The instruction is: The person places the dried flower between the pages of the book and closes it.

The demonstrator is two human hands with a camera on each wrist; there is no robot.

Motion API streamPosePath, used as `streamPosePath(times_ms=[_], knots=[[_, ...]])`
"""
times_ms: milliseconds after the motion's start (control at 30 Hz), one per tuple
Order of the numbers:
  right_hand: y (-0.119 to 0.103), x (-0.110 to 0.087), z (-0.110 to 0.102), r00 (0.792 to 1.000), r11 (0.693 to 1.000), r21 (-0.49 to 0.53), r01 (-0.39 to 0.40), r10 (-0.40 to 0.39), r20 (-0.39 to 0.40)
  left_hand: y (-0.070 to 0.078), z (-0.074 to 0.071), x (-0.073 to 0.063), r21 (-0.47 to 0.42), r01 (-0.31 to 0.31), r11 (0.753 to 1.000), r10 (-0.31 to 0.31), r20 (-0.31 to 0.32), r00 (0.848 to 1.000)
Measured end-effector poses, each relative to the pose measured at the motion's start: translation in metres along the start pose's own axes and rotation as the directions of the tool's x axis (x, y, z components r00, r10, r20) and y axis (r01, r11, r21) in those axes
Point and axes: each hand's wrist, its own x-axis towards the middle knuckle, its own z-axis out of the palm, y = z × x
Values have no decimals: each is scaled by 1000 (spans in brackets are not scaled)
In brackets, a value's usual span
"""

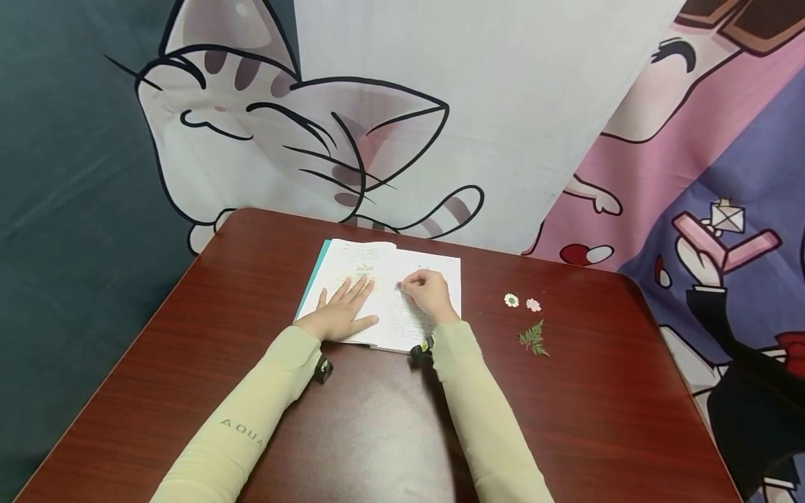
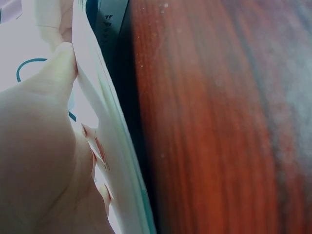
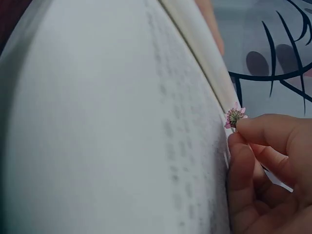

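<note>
An open book point(image 1: 402, 335) lies on the table with printed text on its pages. My left hand point(image 1: 339, 316) rests flat on the left page with its fingers spread; the left wrist view shows that hand point(image 2: 39, 156) along the book's lower edge. Over the right page, near the spine, my right hand point(image 1: 430, 292) pinches a small pink flower. In the right wrist view the flower point(image 3: 234, 117) sticks out between thumb and forefinger of the right hand point(image 3: 268, 170), its underside showing, close to the book's fold.
To the right of the book lie a white flower point(image 1: 511, 300), another pink flower point(image 1: 533, 305) and a green fern leaf point(image 1: 534, 339). The brown table point(image 1: 377, 433) meets a cartoon-printed cloth point(image 1: 503, 84) behind it.
</note>
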Motion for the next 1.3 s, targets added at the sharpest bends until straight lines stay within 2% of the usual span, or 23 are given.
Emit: streamPosePath(times_ms=[133, 300, 533, 767, 900, 1000, 1067, 1133, 1300], knots=[[-1, 1, 4, 1000, 998, -67, 20, -21, -18, -4, 3, 3, -2, 9, 1000, -9, 2, 1000], [-4, 0, 6, 999, 991, -134, 24, -30, -36, -1, 1, 2, 3, 10, 1000, -10, 4, 1000], [-4, 0, 8, 999, 989, -149, -1, -5, -41, 5, -5, -3, 13, 1, 1000, -1, 2, 1000], [-1, -3, 7, 999, 995, -98, -8, 4, -38, 6, -5, -3, 17, 3, 1000, -3, 7, 1000], [1, -7, 4, 1000, 1000, 8, -4, 4, -18, 5, -4, -3, 10, 6, 1000, -6, 7, 1000], [3, -9, -1, 1000, 994, 112, 2, -1, -5, 4, -4, -3, 5, 9, 1000, -9, 8, 1000], [5, -11, -4, 1000, 989, 144, 12, -11, -7, 3, -3, -2, 1, 12, 1000, -12, 11, 1000], [4, -13, -9, 1000, 989, 147, 15, -13, -14, 3, -3, -2, -4, 12, 1000, -11, 9, 1000], [0, -24, -24, 997, 997, 68, 34, -29, -71, 3, -4, -4, -13, 1, 1000, -1, 8, 1000]])
